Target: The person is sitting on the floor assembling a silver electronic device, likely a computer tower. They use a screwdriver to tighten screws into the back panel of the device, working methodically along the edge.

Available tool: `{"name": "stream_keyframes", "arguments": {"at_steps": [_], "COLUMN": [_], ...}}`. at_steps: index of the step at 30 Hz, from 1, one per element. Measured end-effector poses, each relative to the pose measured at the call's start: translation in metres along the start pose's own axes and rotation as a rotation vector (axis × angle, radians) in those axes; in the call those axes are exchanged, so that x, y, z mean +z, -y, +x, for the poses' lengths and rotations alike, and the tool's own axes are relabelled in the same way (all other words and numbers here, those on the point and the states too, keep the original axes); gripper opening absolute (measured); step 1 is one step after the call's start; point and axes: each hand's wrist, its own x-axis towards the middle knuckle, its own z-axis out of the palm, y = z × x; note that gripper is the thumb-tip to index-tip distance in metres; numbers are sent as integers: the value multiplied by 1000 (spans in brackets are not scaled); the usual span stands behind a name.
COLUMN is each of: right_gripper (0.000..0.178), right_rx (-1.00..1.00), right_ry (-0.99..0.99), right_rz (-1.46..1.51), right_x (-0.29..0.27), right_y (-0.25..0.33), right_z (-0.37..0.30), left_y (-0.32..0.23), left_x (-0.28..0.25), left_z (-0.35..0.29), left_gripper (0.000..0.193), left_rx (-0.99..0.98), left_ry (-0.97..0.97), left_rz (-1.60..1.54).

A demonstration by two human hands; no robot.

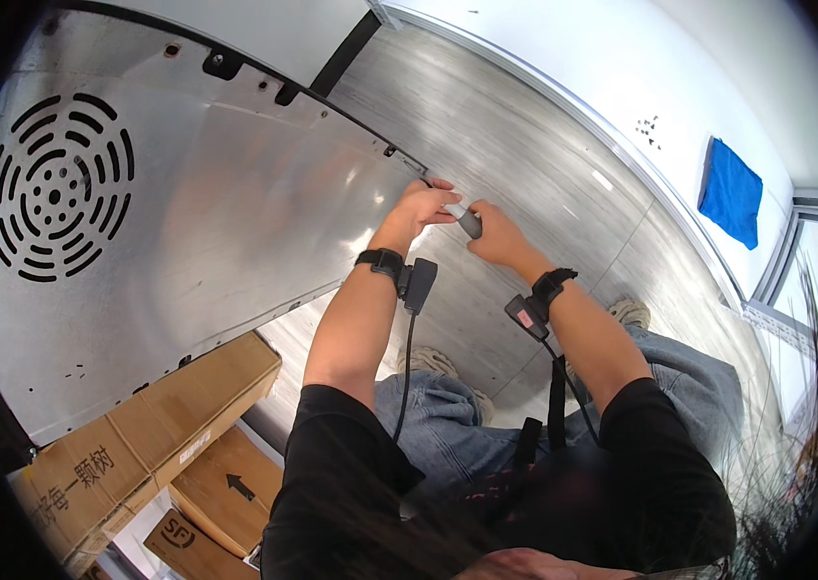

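Note:
A large bare metal panel (235,184) with rings of vent slots fills the left of the view. At its right corner my left hand (418,211) is closed, with bent fingers beside the panel edge. What those fingers pinch is hidden. My right hand (502,237) grips a short grey-and-white cylindrical tool (468,223). The tool's dark grey end sits at the right fingers, and its pale end points to the left fingers. Its tip is out of sight, so I cannot tell its exact kind.
Brown cardboard boxes (220,382) stand at the lower left, under the panel's near edge. Pale plank flooring (486,116) stretches beyond my hands. A blue cloth (731,193) is on the white surface at the right, near some small dark bits (649,131). Cables hang from both wrist devices.

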Motion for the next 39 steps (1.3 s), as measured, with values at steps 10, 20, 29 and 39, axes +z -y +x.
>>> {"name": "stream_keyframes", "arguments": {"at_steps": [10,20,29,39], "right_gripper": [48,48,44,46], "right_rx": [-64,7,-1,0], "right_ry": [-24,150,21,56], "right_rz": [34,63,51,88], "right_x": [2,-1,4,13], "right_y": [-13,-12,-3,-23], "right_z": [1,10,-1,9], "left_y": [-12,2,-6,3], "left_x": [11,1,3,-6], "left_z": [-8,2,-5,5], "left_gripper": [38,36,36,51], "left_rx": [-97,12,-55,-26], "left_ry": [-38,2,-75,28], "left_rz": [94,-43,82,16]}}
